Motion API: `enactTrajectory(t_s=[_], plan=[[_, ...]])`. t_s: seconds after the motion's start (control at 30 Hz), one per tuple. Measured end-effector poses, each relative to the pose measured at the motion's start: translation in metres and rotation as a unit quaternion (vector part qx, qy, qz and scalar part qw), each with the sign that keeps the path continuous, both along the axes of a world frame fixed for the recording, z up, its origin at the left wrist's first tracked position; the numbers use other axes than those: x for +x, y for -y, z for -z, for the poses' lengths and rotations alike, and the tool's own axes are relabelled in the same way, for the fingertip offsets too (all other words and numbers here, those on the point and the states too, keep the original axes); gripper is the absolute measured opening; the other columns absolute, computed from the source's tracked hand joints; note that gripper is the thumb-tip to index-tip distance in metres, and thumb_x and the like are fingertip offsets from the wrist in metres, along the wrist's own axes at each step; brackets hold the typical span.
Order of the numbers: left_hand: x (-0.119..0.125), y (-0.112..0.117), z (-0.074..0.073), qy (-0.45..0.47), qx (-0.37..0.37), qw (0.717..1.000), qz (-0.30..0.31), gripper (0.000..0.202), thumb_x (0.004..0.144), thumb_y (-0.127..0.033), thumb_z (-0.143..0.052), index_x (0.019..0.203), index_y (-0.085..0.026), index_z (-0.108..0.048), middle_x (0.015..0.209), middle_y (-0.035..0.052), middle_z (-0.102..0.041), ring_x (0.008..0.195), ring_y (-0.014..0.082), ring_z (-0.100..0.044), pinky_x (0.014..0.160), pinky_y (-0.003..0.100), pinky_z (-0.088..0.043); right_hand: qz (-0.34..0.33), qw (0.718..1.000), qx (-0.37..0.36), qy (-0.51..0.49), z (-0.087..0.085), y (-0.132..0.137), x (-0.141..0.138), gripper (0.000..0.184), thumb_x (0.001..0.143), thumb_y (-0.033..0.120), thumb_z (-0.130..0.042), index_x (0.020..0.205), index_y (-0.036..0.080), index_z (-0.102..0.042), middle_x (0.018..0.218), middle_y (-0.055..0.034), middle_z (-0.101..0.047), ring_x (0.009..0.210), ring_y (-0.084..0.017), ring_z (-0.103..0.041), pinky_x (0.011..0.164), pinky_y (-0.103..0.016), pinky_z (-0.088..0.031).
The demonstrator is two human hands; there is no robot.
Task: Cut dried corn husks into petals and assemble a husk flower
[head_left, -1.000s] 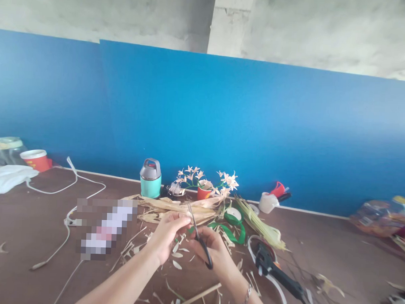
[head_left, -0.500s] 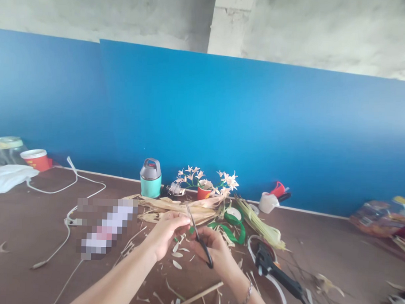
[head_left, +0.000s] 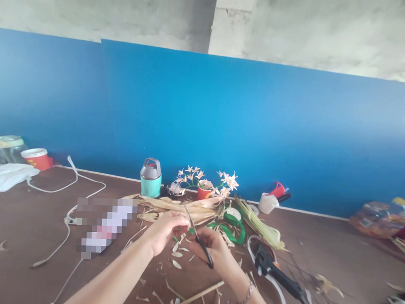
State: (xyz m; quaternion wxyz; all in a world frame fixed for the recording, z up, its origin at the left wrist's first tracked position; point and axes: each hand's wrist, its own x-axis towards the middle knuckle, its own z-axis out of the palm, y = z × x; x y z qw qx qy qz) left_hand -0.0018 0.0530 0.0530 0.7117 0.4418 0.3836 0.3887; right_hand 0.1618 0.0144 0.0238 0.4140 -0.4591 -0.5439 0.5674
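My right hand [head_left: 214, 250] holds a pair of black-handled scissors [head_left: 204, 247], the blades pointing up and to the left. Just left of the blades, my left hand [head_left: 169, 228] is closed in a pinch. Whatever its fingers hold is too small to make out. Both hands are close together above the table, in front of a bundle of dry corn husks [head_left: 177, 205]. On the table below the hands lie small pale petal-shaped pieces [head_left: 176, 254] and other scraps. A roll of green tape [head_left: 239, 233] lies beyond my right hand.
Behind the husks, pale flowers [head_left: 230, 180] on green stems stand by a red cup [head_left: 203, 194], with a turquoise flask [head_left: 151, 185] to their left. A black glue gun [head_left: 278, 272] lies at right. A white cable [head_left: 67, 229] runs along the left, and a blue panel [head_left: 223, 117] stands behind.
My left hand has shifted very slightly left and down. The right hand with the scissors stays almost in place, and the objects on the table have not moved.
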Motion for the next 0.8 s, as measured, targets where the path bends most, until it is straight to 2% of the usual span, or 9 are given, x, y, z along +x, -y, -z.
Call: enactTrajectory(t_s=[0.2,0.5,0.67,0.8], plan=[[-0.001,-0.002,-0.002,-0.005,0.01,1.0,0.018,0.009,0.059,-0.023,-0.062,0.054,-0.016,-0.064,0.06,0.0015,-0.063,0.062,0.0136,-0.056,0.064,0.023,-0.04,0.003,1.0,-0.011,0.017,-0.005,0.001,-0.001,0.035,0.056,0.041,-0.079,0.073,0.014,-0.064,0.044,0.0081,-0.044,0.039,-0.004,-0.03,0.036,-0.016,-0.021],[-0.009,-0.009,0.0,-0.026,-0.004,0.998,0.054,0.006,0.059,-0.02,-0.061,0.055,-0.016,-0.063,0.069,0.0031,-0.066,0.062,0.012,-0.056,0.059,0.02,-0.04,0.01,0.997,0.001,0.083,-0.003,-0.003,0.009,0.032,0.057,0.039,-0.079,0.07,0.014,-0.063,0.041,0.0084,-0.043,0.037,-0.005,-0.031,0.033,-0.017,-0.024],[-0.008,-0.01,0.002,-0.02,-0.01,0.998,0.056,0.006,0.058,-0.019,-0.061,0.053,-0.016,-0.059,0.062,0.0004,-0.062,0.059,0.0122,-0.055,0.057,0.022,-0.04,0.031,0.999,-0.013,0.043,-0.011,-0.002,0.008,0.035,0.055,0.041,-0.079,0.071,0.016,-0.06,0.043,0.0085,-0.044,0.038,-0.005,-0.032,0.034,-0.017,-0.026],[-0.005,-0.006,0.002,0.004,-0.007,0.998,0.061,0.007,0.059,-0.019,-0.06,0.053,-0.016,-0.058,0.062,0.0018,-0.063,0.059,0.0137,-0.056,0.059,0.025,-0.041,0.011,1.0,-0.007,0.015,-0.014,0.0,0.004,0.04,0.054,0.045,-0.078,0.071,0.016,-0.058,0.047,0.0077,-0.047,0.041,-0.005,-0.036,0.037,-0.017,-0.027]])
